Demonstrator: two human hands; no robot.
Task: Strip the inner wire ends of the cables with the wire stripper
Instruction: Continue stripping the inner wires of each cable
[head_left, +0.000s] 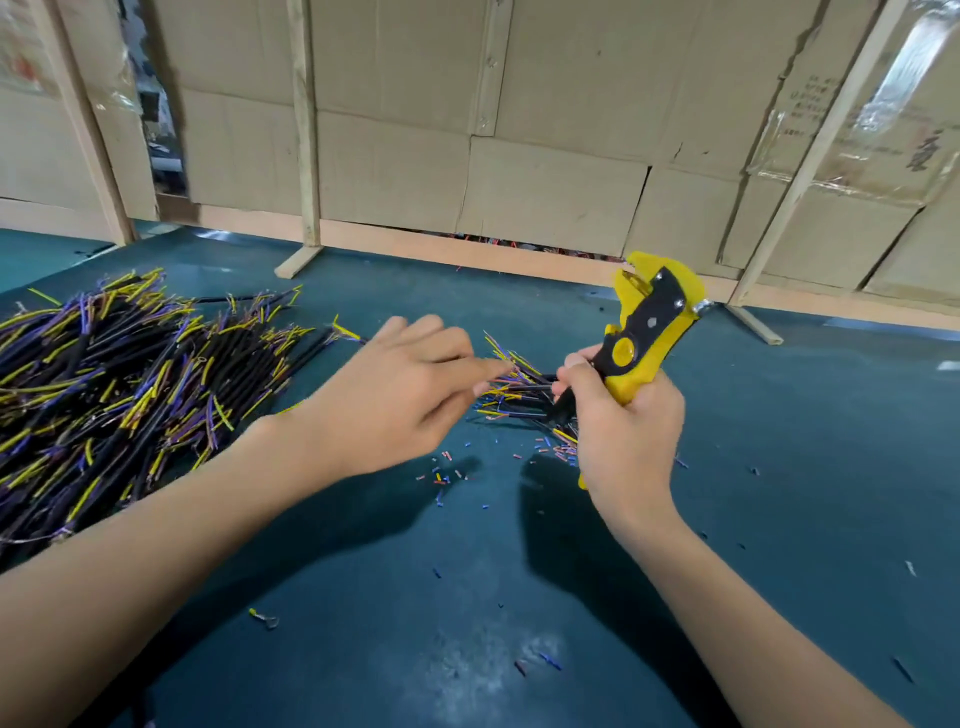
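My right hand (621, 415) grips the handles of a yellow and black wire stripper (647, 330), which stands upright with its jaws pointing up and away. My left hand (402, 387) reaches to the right over the table, its fingers extended toward a small heap of black cables (517, 387) with yellow, purple and orange inner wires. The fingertips are at the heap's near ends; I cannot tell whether they pinch a cable. The heap lies between my two hands.
A large pile of black cables (114, 384) with yellow and purple wire ends covers the left of the dark green table (467, 597). Small cut insulation bits (447, 473) lie scattered below my hands. A cardboard wall on wooden frames (467, 156) closes the back.
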